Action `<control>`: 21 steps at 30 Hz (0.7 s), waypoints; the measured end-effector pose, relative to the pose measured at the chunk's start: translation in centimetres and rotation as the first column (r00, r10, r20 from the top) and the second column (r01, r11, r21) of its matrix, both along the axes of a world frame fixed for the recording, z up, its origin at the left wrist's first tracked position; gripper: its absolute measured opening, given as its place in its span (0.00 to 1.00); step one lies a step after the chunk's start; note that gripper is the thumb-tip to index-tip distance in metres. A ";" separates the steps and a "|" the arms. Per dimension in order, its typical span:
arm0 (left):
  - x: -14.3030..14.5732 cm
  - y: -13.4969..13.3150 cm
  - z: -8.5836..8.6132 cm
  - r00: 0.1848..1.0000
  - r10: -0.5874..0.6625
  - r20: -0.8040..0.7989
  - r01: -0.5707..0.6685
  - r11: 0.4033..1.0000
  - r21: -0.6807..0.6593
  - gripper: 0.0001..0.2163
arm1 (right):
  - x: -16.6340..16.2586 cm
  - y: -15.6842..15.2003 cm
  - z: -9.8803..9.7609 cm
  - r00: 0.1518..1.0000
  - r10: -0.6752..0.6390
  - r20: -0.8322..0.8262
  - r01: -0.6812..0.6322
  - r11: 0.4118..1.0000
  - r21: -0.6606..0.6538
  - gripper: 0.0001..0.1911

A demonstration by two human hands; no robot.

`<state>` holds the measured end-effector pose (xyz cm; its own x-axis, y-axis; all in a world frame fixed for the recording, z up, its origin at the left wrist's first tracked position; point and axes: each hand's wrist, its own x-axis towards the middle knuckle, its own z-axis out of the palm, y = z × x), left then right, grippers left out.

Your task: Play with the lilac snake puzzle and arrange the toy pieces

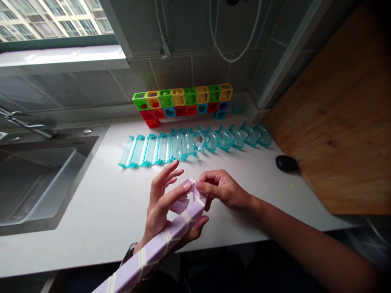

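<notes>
1. A small dark mark (78,143) sits on the steel sink (99,131), near the back edge of its basin; it may be lettering, but it is too small to make out.
2. No words, brands, numbers or signs can be read elsewhere.

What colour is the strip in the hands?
The strip is pale purple with cream bands, seen in the head view.

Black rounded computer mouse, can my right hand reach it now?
Probably yes: only white countertop shows between your right hand and the mouse, though that hand pinches the lilac, cream-banded strip.
</notes>
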<state>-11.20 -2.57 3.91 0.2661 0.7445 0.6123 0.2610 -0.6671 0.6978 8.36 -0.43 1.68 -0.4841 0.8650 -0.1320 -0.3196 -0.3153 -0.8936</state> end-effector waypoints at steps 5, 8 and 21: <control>0.1 -0.2 -0.1 0.989 0.038 -0.146 -0.008 0.979 0.205 0.35 | -0.2 -0.1 0.1 0.999 -0.028 0.025 0.029 0.999 -0.017 0.18; 0.3 -0.3 -0.2 0.991 0.046 -0.128 -0.026 0.987 0.159 0.38 | -0.3 -0.1 0.1 0.999 -0.033 -0.003 0.033 0.999 -0.028 0.17; 0.4 0.2 -1.6 0.995 -0.090 0.049 0.098 0.974 -0.205 0.49 | 0.1 0.1 0.4 0.997 -0.036 0.073 0.034 0.999 0.027 0.16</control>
<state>-10.76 -2.41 2.34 0.3199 0.8288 0.4591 0.1736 -0.5276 0.8315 8.43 -0.35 2.04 -0.4431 0.8849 -0.1436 -0.2633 -0.2816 -0.9227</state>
